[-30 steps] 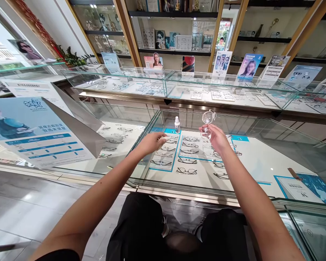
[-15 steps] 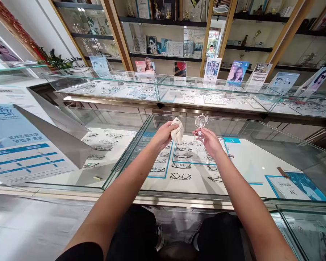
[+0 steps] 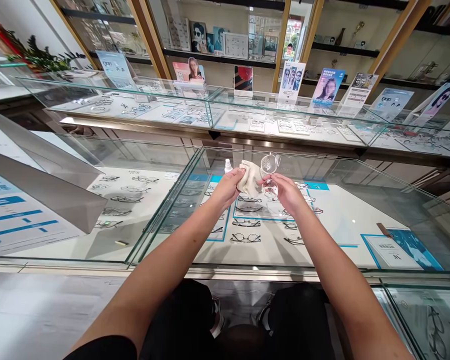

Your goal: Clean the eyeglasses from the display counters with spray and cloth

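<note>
My left hand [image 3: 227, 189] is closed on a crumpled cream cloth [image 3: 250, 179]. Just right of it, my right hand [image 3: 287, 194] pinches a pair of clear-framed glasses [image 3: 269, 164] near the middle, with one lens above the fingers and the other below. The cloth's right edge is right beside the glasses; whether they touch is hard to tell. A small white bottle [image 3: 228, 166] stands behind my left hand, its lower part hidden. Both hands are above a glass display case [image 3: 255, 272].
Rows of eyeglasses [image 3: 245, 238] lie inside the case. A large folded sign [image 3: 18, 200] stands on the left. Beyond is another glass counter [image 3: 135, 120] with upright cards [image 3: 328, 87]. A brochure [image 3: 393, 252] lies at the right.
My left hand and the cloth have come closer to the glasses. The glasses have shifted slightly left. The white bottle now shows behind my left hand, and the view has shifted.
</note>
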The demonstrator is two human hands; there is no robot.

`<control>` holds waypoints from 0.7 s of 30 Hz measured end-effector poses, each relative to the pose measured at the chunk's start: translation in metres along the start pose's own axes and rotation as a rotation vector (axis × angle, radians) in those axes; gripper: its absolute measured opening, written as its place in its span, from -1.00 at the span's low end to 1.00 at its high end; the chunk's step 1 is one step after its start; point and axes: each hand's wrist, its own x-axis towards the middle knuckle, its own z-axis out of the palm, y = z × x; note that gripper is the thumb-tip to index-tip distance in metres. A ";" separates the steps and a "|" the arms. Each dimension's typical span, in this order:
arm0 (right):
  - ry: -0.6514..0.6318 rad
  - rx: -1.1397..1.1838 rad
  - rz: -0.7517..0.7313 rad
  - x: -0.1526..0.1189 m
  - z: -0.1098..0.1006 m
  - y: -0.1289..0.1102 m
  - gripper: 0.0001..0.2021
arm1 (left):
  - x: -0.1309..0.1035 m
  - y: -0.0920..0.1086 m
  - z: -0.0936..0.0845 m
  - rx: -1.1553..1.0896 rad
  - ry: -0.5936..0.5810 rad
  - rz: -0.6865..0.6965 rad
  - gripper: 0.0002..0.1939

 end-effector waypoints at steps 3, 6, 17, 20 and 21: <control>-0.008 -0.010 0.032 -0.001 0.003 0.000 -0.68 | 0.000 0.002 0.000 -0.010 0.037 0.000 -0.60; -0.013 -0.011 0.036 -0.003 0.005 0.000 -0.68 | -0.001 0.003 0.000 0.003 0.030 -0.001 -0.58; -0.122 -0.058 0.052 -0.007 0.010 0.003 -0.72 | -0.015 0.010 0.008 0.148 -0.061 0.046 -0.37; -0.138 -0.062 0.062 -0.007 0.011 0.005 -0.72 | -0.018 0.011 0.010 0.213 -0.119 0.054 -0.36; -0.139 -0.065 0.064 -0.007 0.011 0.006 -0.71 | -0.019 0.011 0.011 0.236 -0.142 0.056 -0.36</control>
